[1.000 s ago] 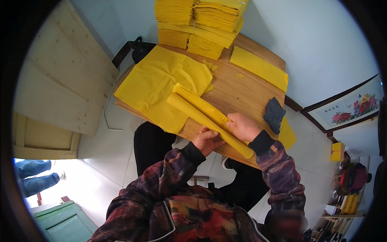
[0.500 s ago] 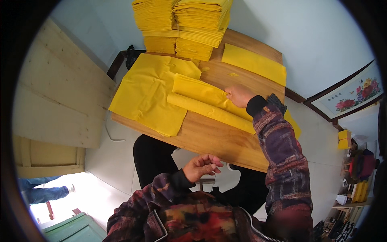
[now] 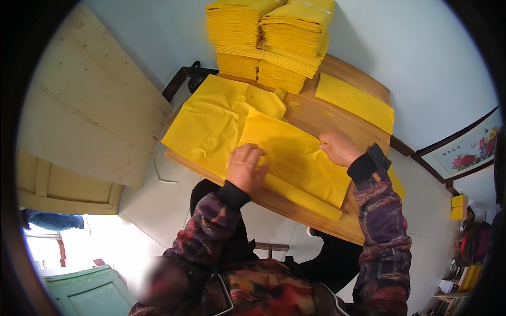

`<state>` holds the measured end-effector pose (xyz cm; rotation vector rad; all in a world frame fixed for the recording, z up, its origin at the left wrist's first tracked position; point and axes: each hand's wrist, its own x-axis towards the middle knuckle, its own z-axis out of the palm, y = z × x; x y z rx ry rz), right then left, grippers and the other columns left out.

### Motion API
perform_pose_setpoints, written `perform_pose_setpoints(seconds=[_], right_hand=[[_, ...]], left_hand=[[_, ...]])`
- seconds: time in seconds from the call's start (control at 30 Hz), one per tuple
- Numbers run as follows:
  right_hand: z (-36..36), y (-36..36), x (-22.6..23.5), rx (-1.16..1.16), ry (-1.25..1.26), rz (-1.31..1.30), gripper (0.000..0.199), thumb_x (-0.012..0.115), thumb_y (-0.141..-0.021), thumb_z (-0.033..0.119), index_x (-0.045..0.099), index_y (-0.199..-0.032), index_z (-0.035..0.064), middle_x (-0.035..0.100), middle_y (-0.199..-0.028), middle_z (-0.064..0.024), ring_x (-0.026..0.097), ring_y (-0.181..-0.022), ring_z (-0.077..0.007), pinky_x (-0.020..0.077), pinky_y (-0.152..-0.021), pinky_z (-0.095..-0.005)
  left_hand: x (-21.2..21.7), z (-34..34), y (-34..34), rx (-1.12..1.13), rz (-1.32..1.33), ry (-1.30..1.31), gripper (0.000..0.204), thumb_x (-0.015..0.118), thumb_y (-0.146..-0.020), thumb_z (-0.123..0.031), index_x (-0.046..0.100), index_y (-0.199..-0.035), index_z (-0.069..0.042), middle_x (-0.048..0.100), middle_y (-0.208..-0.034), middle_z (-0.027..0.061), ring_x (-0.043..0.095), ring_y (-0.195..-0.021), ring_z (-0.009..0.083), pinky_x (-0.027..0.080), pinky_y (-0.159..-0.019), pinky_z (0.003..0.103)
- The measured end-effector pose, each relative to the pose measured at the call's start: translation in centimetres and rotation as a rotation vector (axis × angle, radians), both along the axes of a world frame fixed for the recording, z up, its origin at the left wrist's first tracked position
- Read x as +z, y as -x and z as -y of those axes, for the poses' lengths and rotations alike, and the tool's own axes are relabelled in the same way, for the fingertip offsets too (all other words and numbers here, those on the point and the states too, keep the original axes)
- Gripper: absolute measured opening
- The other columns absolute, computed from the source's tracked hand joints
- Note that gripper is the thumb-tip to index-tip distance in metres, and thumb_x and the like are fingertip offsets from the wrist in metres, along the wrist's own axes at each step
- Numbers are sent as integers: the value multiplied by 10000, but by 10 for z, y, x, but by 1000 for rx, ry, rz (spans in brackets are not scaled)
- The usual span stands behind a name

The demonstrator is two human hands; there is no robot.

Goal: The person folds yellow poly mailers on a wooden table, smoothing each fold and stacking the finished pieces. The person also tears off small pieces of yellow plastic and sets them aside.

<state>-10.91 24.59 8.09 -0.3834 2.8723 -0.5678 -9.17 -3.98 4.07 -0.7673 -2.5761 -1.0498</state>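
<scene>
A folded yellow sheet (image 3: 300,155), soft like thin cloth or paper, lies over the near part of the wooden table, its near edge forming a long rolled fold (image 3: 300,198). My right hand (image 3: 340,148) is closed on the far edge of this sheet, thumb and fingers pinching it. At its left end, my left hand (image 3: 245,167) rests with fingers spread and slightly bent, over the fold. Partly under the sheet, a wider creased yellow sheet (image 3: 211,116) spreads to the left.
Tall stacks of folded yellow sheets (image 3: 290,34) stand at the table's back. A flat yellow strip (image 3: 356,102) lies at the far right of the wooden table (image 3: 363,79). A pale wooden board (image 3: 95,100) leans at left; a framed flower picture (image 3: 464,147) is at right.
My left hand has risen from my lap onto the sheet's left end. The sheet's upper layer is spread wider toward me. My right hand still pinches its edge; the view has shifted.
</scene>
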Motion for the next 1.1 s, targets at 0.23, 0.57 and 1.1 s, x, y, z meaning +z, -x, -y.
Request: perform_pose_setpoints(seconds=[0.23, 0.57, 1.1], right_hand=[[-5, 19, -12, 14, -1, 34, 158, 564, -865, 158, 584, -843, 3, 611, -848, -241, 577, -845, -439, 453, -716, -486], [-10, 71, -28, -109, -184, 30, 175, 566, -839, 116, 663, -976, 63, 655, -995, -196, 600, -984, -378, 476, -810, -457], [-11, 78, -51, -214, -302, -136, 188, 514, -859, 156, 661, -956, 88, 662, -965, -170, 612, -956, -372, 485, -780, -477]], left_hand=[[-18, 32, -11, -219, 1, 326, 461, 705, -755, -185, 593, -1195, -105, 495, -1342, 112, 411, -1296, 320, 324, -1058, 472], [-14, 33, -23, -320, 163, 425, 434, 692, -793, -359, 617, -1158, -136, 496, -1353, 102, 417, -1296, 309, 336, -1045, 470], [-12, 36, -32, -306, 198, 472, 654, 770, -700, -281, 537, -1293, -135, 397, -1450, 97, 317, -1375, 312, 269, -1120, 455]])
